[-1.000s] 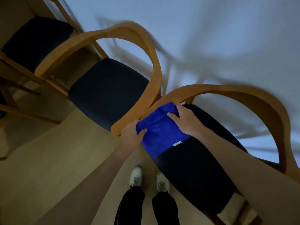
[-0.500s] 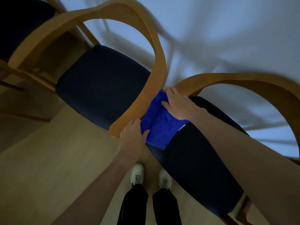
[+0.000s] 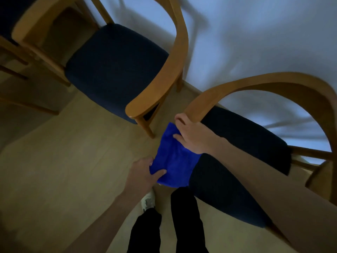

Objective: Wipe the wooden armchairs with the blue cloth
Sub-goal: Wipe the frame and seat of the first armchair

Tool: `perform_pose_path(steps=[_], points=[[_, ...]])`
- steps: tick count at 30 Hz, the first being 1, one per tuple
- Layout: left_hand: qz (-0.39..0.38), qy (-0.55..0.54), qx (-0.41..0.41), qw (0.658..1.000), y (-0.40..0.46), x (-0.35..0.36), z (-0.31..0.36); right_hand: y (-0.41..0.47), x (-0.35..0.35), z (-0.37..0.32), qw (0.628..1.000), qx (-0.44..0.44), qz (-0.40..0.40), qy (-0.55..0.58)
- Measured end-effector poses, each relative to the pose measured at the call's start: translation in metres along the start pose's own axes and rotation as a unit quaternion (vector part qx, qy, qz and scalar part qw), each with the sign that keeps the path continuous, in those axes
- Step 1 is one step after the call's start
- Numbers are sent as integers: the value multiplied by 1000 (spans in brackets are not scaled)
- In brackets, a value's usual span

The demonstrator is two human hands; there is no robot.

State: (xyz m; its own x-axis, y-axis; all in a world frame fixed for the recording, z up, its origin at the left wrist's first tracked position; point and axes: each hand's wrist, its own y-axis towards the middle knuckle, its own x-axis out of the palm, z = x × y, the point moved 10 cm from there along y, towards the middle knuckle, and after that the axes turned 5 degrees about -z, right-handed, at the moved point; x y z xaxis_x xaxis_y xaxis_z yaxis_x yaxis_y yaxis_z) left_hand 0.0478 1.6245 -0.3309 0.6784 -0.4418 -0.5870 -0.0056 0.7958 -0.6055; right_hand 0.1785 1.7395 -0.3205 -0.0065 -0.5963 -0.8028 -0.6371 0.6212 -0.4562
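— Two hands on it? Where is the blue cloth (image 3: 173,157) sitting?

— I'm seeing it draped over the near armrest (image 3: 198,105) of the right armchair (image 3: 273,84). My left hand (image 3: 144,172) is pinching its lower corner; my right hand (image 3: 193,136) is gripping its top against the wood.

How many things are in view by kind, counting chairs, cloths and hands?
Wooden armchairs with dark seat cushions: 2, one on the left, one on the right
Blue cloth: 1
Bare hands: 2, left hand, right hand
Total: 5
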Motion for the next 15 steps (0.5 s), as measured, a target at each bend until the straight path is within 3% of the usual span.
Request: perform_pose_path(steps=[5, 7, 10, 15], points=[[-5, -67, 19, 998, -26, 21, -18, -24, 17, -15, 999, 24, 31, 33], [10, -59, 29, 998, -25, 20, -19, -34, 15, -14, 994, 58, 78, 52], [19, -57, 49, 997, -25, 22, -18, -62, 16, -2, 969, 147, 174, 95], [26, -65, 57, 996, -30, 26, -19, -96, 32, -1, 937, 207, 223, 169]])
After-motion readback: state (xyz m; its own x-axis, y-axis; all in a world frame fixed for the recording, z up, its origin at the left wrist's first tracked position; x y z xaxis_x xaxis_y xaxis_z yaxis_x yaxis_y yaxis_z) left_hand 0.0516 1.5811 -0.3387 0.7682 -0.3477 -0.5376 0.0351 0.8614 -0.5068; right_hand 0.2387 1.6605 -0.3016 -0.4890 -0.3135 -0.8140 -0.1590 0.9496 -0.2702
